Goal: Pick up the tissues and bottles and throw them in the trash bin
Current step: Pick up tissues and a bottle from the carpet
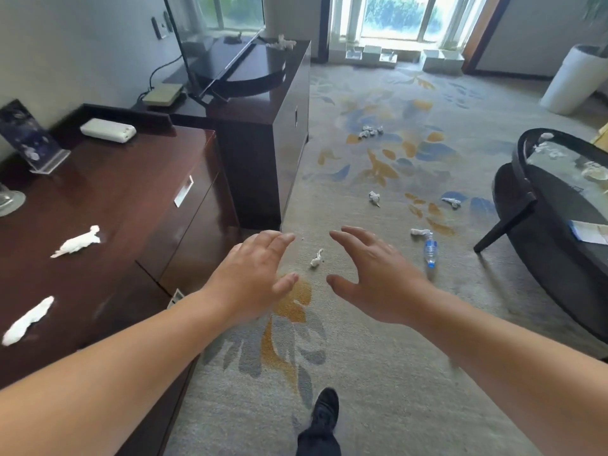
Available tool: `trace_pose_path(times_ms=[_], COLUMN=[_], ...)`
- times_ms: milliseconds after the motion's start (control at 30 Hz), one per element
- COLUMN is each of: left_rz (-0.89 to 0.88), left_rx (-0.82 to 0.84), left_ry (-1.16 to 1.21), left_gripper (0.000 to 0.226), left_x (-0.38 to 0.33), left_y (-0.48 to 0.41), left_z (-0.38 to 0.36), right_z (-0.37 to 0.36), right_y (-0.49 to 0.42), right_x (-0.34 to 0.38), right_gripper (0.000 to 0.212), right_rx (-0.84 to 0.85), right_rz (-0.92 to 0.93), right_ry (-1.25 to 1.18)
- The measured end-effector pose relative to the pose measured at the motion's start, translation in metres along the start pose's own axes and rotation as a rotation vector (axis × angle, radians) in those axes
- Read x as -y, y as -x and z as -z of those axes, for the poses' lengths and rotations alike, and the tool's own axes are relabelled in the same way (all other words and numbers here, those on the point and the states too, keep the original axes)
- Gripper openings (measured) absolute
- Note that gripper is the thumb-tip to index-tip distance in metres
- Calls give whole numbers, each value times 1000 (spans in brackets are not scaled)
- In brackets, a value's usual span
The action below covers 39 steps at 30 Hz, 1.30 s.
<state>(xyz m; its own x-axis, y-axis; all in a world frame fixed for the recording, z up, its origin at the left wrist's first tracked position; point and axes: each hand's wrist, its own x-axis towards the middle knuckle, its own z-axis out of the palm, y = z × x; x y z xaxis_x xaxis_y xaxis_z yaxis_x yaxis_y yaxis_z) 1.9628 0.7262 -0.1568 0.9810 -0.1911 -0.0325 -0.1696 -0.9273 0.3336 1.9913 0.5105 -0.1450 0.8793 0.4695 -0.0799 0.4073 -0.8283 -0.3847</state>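
The coffee table [520, 153] runs off the right edge, so only part of its glass top shows. The crumpled white scraps [546, 147] on it look like tissues but are too blurred to be sure of. A tall white cylinder [572, 80] in the far right corner is also cut by the frame, and whether it is a bin or a planter cannot be told. On the TV cabinet [260, 113] a pale wad [282, 42] lies near the back, small and unclear. Both bare forearms come in from the bottom corners (a single dark shoe [325, 409] shows below them) and reach forward over the patterned carpet [378, 373]. The left hand [253, 274] and right hand [371, 274] are held palm-down and apart, fingers spread and loosely bent, holding nothing. In the gap between them a crumpled tissue [316, 258] lies on the carpet. Right of the right hand a clear bottle [430, 250] lies on its side, with a second tissue [420, 232] just beside its far end. Farther off on the carpet are a third tissue [374, 198], a fourth tissue [451, 202] and a small heap of tissues [370, 131]. On the dark dresser [115, 199] at the left lie two twisted tissues, the nearer twist [28, 320] and the farther twist [77, 242].
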Motion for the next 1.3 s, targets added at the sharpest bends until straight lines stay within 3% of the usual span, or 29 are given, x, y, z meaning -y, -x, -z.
trace_pose_path(times_ms=[633, 900, 1100, 1300], left_rz=[22, 88, 250, 413], left_rx=[172, 218, 301, 426], left_ry=[91, 82, 118, 175], left_gripper=[65, 65, 63, 61], left_x=[116, 163, 183, 215], left_y=[-240, -288, -296, -289], left_z=[-36, -61, -142, -285], right_z=[-15, -48, -104, -215], right_y=[-248, -314, -346, -363], right_x=[-74, -97, -149, -212], right_gripper=[73, 71, 71, 71], right_rx=[167, 215, 289, 362], right_rz=[-86, -61, -59, -49], right_ry=[-20, -76, -109, -110])
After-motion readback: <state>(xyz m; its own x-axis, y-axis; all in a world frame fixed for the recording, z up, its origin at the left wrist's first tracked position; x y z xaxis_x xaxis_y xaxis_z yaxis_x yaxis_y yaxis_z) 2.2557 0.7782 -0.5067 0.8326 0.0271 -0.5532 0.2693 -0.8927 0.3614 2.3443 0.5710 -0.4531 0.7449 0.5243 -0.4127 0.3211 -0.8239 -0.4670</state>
